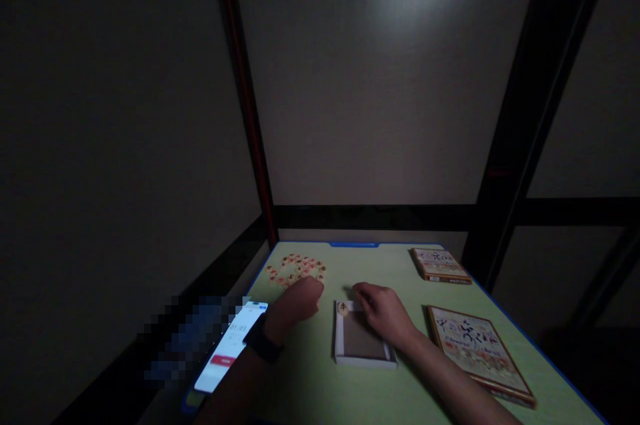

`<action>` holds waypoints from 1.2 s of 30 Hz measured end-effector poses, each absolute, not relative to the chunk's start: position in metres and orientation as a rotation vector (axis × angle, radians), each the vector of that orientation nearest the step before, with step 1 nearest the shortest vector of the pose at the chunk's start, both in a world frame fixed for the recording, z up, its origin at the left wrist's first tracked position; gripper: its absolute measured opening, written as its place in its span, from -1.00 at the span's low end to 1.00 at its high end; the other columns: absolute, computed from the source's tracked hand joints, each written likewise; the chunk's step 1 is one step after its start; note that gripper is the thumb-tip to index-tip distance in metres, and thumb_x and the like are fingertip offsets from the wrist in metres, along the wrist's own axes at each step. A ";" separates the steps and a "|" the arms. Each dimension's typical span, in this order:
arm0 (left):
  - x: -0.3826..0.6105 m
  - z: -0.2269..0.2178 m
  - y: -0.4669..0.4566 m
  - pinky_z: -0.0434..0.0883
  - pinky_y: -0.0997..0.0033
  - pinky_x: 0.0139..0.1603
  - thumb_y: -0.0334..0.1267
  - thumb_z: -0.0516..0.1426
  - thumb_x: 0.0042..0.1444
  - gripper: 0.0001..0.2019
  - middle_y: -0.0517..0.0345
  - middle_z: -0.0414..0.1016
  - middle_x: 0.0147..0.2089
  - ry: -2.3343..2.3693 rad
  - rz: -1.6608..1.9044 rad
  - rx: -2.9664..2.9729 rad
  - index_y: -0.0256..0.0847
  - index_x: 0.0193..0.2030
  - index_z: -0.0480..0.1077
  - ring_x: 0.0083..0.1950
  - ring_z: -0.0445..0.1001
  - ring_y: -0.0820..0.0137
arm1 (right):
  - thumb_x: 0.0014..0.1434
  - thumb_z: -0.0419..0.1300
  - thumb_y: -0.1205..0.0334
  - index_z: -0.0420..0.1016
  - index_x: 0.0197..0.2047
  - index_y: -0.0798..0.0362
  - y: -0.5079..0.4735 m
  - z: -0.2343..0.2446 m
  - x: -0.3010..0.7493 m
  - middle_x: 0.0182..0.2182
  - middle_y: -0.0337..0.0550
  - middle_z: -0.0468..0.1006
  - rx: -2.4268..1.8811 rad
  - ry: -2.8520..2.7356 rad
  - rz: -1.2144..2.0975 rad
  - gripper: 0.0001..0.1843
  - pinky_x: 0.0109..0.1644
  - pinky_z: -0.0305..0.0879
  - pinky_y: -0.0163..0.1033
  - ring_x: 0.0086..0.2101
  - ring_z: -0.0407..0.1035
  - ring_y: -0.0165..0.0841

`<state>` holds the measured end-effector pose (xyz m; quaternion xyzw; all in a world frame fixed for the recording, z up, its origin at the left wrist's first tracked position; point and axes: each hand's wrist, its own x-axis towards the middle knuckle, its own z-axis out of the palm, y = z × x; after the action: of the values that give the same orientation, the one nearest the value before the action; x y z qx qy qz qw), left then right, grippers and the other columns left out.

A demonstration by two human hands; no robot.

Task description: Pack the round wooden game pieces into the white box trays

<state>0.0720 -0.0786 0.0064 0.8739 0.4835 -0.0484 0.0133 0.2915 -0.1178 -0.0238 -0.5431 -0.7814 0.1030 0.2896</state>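
Observation:
Loose round Chinese chess pieces (pixel 300 265), with red and dark characters, lie scattered at the far left of the table. My left hand (pixel 300 298), with a dark band at the wrist, is at their near edge. Its fingers are curled down and mostly hidden, so what they hold cannot be made out. A shallow open box (pixel 365 338) with white walls and a brownish bottom sits in front of me. One Chinese chess piece (pixel 343 308) lies in its far left corner. Over the box's far right part is my right hand (pixel 383 308), fingers bent inward; anything between them is hidden.
On the right of the green table (pixel 350 265) lie a printed Chinese chess box (pixel 477 352) and, farther back, a second one (pixel 440 265). A lit phone (pixel 233 345) rests at the left edge. Walls stand close behind and to the left.

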 end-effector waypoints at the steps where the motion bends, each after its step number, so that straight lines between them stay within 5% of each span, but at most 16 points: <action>1: 0.071 0.002 -0.081 0.36 0.31 0.11 -0.55 0.02 0.11 -0.71 -0.05 0.51 -0.06 1.505 -0.144 2.728 -0.25 -0.09 0.43 0.06 0.45 0.24 | 0.27 -0.01 0.32 0.59 -0.02 0.08 -0.118 -0.024 0.291 -0.14 -0.02 0.69 -1.459 -2.093 0.265 -0.63 -0.04 0.38 -0.21 -0.15 0.56 -0.20; 12: 0.052 -0.029 -0.104 0.32 0.27 0.19 -0.44 -0.01 0.28 -0.77 -0.02 0.49 0.02 1.742 0.123 2.623 -0.22 -0.05 0.42 0.11 0.42 0.26 | 0.27 -0.01 0.28 0.62 -0.06 0.06 -0.114 -0.027 0.295 -0.12 -0.03 0.69 -1.413 -2.026 0.253 -0.63 -0.01 0.40 -0.16 -0.14 0.56 -0.19; 18: 0.062 -0.013 -0.120 0.37 0.31 0.06 -0.37 0.04 0.29 -0.79 -0.05 0.51 0.01 1.896 0.043 2.325 -0.22 -0.04 0.46 0.05 0.48 0.24 | 0.25 0.04 0.26 0.64 -0.13 0.04 -0.103 -0.005 0.283 -0.17 -0.07 0.70 -1.335 -1.975 0.364 -0.68 -0.08 0.40 -0.21 -0.20 0.57 -0.22; 27: 0.073 -0.022 -0.106 0.45 0.37 -0.09 -0.35 0.02 0.31 -0.74 -0.19 0.49 0.03 1.964 0.184 2.351 -0.29 0.04 0.44 -0.05 0.54 0.24 | 0.08 0.09 0.51 0.65 -0.14 0.08 -0.015 0.024 0.231 -0.21 -0.09 0.70 -1.556 -2.417 0.186 -0.62 -0.18 0.24 -0.36 -0.20 0.53 -0.30; 36: 0.086 -0.046 -0.096 0.50 0.37 -0.27 -0.43 0.02 0.27 -0.69 -0.20 0.43 -0.04 2.138 0.142 2.441 -0.25 0.11 0.41 -0.19 0.56 0.24 | 0.09 0.27 0.31 0.67 -0.10 0.04 0.054 0.022 0.156 -0.10 0.02 0.67 -1.697 -2.576 0.209 -0.71 -0.14 0.32 -0.33 -0.07 0.53 -0.17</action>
<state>0.0865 -0.0959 -0.0462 0.7505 0.6573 0.0435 -0.0529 0.1559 0.0544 0.0222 -0.5486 -0.8330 0.0676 0.0248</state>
